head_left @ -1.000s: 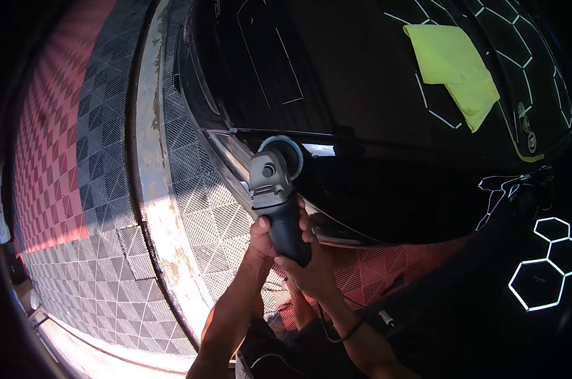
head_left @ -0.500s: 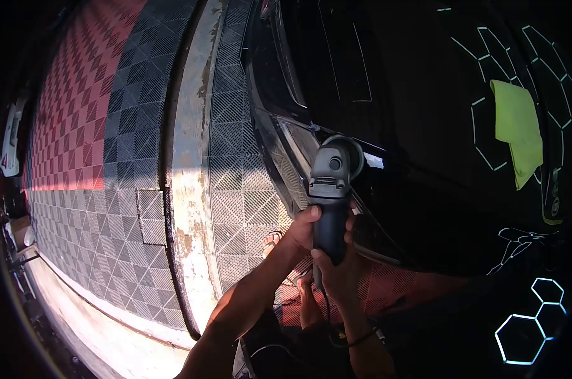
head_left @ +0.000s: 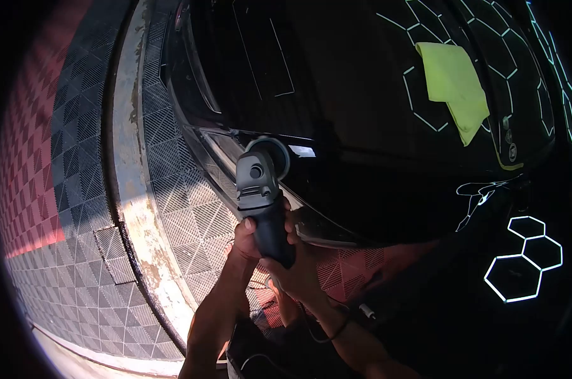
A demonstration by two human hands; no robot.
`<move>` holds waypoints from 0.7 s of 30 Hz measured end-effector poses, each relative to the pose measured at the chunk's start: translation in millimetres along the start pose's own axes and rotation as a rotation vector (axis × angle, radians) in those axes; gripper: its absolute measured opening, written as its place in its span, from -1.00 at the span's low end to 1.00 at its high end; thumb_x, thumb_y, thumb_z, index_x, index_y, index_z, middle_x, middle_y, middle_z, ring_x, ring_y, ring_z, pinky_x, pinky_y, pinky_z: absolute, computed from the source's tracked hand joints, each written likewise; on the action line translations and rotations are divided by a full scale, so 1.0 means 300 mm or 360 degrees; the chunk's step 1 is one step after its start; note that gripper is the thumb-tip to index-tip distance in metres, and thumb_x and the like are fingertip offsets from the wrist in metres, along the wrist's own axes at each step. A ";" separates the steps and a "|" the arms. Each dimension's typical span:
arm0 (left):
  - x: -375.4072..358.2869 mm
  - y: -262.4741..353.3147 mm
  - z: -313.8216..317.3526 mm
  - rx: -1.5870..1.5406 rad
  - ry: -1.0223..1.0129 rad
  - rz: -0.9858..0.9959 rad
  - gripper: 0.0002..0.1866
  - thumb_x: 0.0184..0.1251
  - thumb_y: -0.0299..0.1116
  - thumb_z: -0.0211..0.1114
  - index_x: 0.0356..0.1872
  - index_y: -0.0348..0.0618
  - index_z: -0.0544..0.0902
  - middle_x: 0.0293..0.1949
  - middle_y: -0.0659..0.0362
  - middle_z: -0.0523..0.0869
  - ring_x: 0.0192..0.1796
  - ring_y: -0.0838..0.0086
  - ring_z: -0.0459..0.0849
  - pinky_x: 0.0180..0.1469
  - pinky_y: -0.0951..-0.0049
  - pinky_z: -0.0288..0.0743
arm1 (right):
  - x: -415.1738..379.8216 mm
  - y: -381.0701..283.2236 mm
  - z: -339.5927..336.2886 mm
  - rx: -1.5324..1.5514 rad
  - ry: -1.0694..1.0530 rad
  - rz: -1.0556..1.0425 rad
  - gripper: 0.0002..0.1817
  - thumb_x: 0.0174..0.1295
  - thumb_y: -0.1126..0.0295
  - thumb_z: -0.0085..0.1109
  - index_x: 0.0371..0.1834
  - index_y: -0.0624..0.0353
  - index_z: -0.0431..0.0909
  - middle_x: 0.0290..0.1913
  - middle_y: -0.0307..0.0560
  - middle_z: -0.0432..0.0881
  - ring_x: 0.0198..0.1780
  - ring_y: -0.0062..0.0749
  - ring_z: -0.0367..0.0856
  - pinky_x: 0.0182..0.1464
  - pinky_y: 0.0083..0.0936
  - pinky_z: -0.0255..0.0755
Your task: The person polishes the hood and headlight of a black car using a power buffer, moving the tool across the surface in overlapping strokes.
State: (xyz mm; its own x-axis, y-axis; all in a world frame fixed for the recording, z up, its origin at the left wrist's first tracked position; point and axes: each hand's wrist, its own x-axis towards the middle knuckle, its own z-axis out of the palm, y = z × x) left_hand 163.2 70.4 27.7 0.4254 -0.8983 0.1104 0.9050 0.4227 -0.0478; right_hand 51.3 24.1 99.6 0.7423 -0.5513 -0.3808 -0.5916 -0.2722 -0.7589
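Note:
A black and grey car polisher (head_left: 258,183) is held in both hands, its head up by the corner of a glossy black car (head_left: 355,170). Its round pad (head_left: 278,156) lies over the edge between the headlight (head_left: 222,150) and the dark panel; whether it spins cannot be seen. My left hand (head_left: 245,237) wraps the front of the body, thumb on the near side and fingertips showing on the far side. Around the rear end of the handle closes my right hand (head_left: 296,273). A cord (head_left: 311,330) hangs below that hand.
A yellow-green cloth (head_left: 453,88) is draped on the car panel, right of the polisher. Hexagonal lights (head_left: 516,278) reflect in or shine beside the paint. Grey and red grid tiles (head_left: 71,297) cover the floor, split by a worn concrete strip (head_left: 148,237). A bare foot shows below my hands.
The view has swung right, so the car, cloth and polisher sit further left in the picture. Both hands keep their hold, and the pad stays near the same headlight edge.

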 end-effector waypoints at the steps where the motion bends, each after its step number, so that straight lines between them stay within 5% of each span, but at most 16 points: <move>1: 0.009 -0.024 0.019 0.0030 0.0014 -0.0038 -0.19 0.01 0.04 0.44 0.18 -0.28 0.34 -0.18 -0.05 0.61 -0.19 0.18 0.69 -0.12 0.26 0.61 | -0.018 -0.001 -0.036 -0.0015 0.0037 0.0012 -0.14 -0.02 0.07 0.46 0.20 0.45 0.27 -0.10 0.32 0.60 -0.05 0.03 0.67 0.04 -0.26 0.51; 11: 0.166 -0.318 0.200 0.0422 0.0293 -0.0356 -0.19 -0.03 0.04 0.43 0.14 -0.31 0.36 -0.22 -0.03 0.64 -0.24 0.25 0.70 -0.17 0.34 0.64 | -0.148 0.106 -0.365 0.0741 0.0022 0.0365 -0.21 0.04 0.10 0.39 0.18 0.44 0.28 -0.13 0.13 0.63 -0.10 -0.22 0.68 -0.03 -0.41 0.54; 13: 0.203 -0.373 0.242 0.0448 0.0329 -0.0291 -0.36 0.03 -0.06 0.41 0.04 -0.31 0.47 -0.25 -0.02 0.65 -0.26 0.30 0.71 -0.20 0.35 0.64 | -0.166 0.167 -0.405 0.0871 0.0099 0.0319 -0.23 0.05 -0.10 0.34 0.07 0.36 0.32 -0.34 -0.03 0.63 -0.39 -0.39 0.67 -0.37 -0.53 0.57; 21: 0.254 -0.466 0.298 0.0532 0.0393 -0.0425 -0.42 0.06 -0.09 0.42 -0.01 -0.31 0.50 -0.25 -0.01 0.66 -0.25 0.32 0.71 -0.16 0.32 0.64 | -0.191 0.190 -0.509 0.1187 0.0056 0.0333 -0.26 0.08 -0.03 0.32 0.10 0.37 0.32 -0.33 -0.01 0.64 -0.39 -0.40 0.67 -0.34 -0.52 0.57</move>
State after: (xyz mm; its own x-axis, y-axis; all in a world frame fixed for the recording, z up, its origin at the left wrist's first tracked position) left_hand 68.9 -46.3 131.6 0.2035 -0.9651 -0.1649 0.9490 0.1531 0.2755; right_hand -72.8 -80.2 158.8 0.6207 -0.5608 -0.5480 -0.3409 0.4363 -0.8327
